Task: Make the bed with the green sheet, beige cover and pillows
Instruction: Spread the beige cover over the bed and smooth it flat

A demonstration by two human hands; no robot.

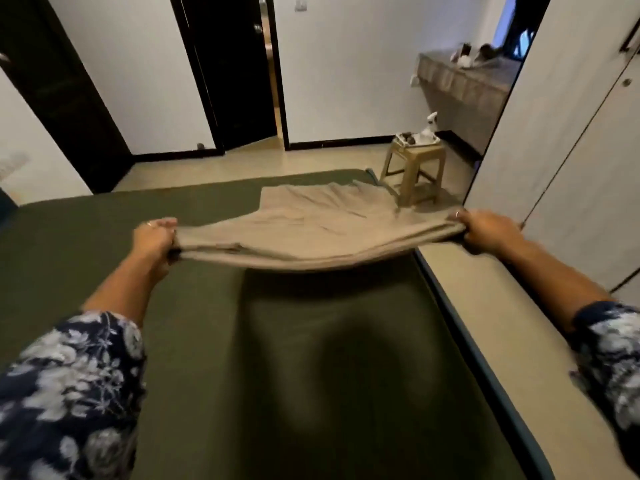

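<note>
Above the bed's right side, the left hand [154,237] and right hand [486,230] each clench an end of the beige cover [311,223], stretching its near edge taut in the air while its far part lies on the green sheet [214,341]. Both arms reach forward. Beyond stand a stool [415,168], tiled floor [249,161] and dark doors [235,71].

Dim indoor light, soft motion blur, wide-angle bending at edges, shadow on green sheet [207,341]

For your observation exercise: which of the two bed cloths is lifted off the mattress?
The beige cover, stretched between both hands; the green sheet lies flat.
</note>
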